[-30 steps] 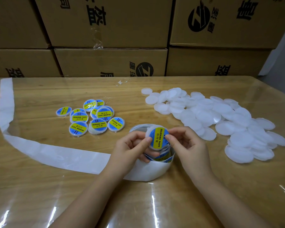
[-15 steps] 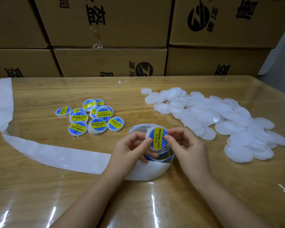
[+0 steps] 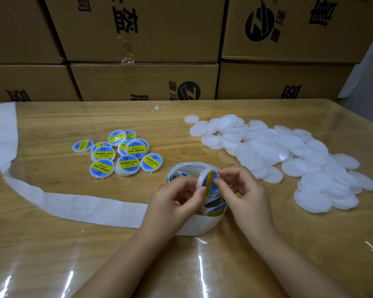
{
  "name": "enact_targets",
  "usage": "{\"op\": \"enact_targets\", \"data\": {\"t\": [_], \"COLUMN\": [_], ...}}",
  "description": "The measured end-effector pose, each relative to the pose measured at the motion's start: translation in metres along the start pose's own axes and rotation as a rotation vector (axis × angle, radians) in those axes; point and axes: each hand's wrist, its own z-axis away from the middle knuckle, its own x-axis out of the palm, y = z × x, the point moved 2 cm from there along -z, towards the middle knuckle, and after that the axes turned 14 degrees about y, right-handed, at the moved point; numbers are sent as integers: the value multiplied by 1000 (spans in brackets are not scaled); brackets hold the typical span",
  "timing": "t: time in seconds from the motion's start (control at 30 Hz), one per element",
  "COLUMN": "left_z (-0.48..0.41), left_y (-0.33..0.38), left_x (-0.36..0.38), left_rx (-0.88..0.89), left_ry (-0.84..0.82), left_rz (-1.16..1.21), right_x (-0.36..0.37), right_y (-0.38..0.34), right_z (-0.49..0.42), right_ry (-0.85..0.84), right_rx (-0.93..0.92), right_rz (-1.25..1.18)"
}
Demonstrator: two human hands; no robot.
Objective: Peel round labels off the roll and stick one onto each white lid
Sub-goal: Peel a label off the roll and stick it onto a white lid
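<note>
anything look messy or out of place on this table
Nothing looks damaged. The spent backing strip trails loosely across the left of the table, creased at its bend, and a few small pale scraps lie near the far edge. The blank lids sit in a loose overlapping heap, not stacked.

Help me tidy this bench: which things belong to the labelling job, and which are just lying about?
Job: label roll, held lid, plain white lids, labelled lids.
Lying about: spent backing strip, cardboard boxes, paper scrap.

Labelled lid (image 3: 207, 182) tilted (nearly edge-on), over roll (image 3: 202, 225)
</note>
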Motion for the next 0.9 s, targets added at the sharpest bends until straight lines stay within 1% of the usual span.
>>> {"op": "enact_targets", "data": {"t": [0.1, 0.2, 0.3, 0.37, 0.43, 0.53, 0.63, 0.7, 0.8, 0.9], "left_z": [-1, -1, -1, -1, -2, -7, -10, -11, -12, -11], "left_y": [4, 6, 6, 6, 6, 5, 4, 1, -5, -6], "left_x": [-2, -3, -2, -2, -1, -2, -2, -4, -5, -3], "left_rx": [123, 142, 122, 46, -93, -259, -386, -422, -431, -411], "left_ry": [21, 29, 19, 21, 47, 32, -22, -19, -12, -92], "left_rz": [-100, -115, -84, -23, 96, 252, 363, 402, 443, 455], "right_x": [1, -1, -4, -5, -6, -9, -8, -7, -5, -2], "right_y": [0, -1, -4, -5, -5, -6, -13, -16, -16, -17], "right_z": [-2, -7, -7, -6, -7, -11, -8, -6, -2, 3], "right_ry": [-37, -52, -30, -2, 37, 77, 71, 52, 11, -16], "right_rx": [39, 19, -86, -173, -223, -209, -306, -346, -363, -376], "right_rz": [0, 44, 102, 161, 215, 191, 159, 142, 137, 138]}}
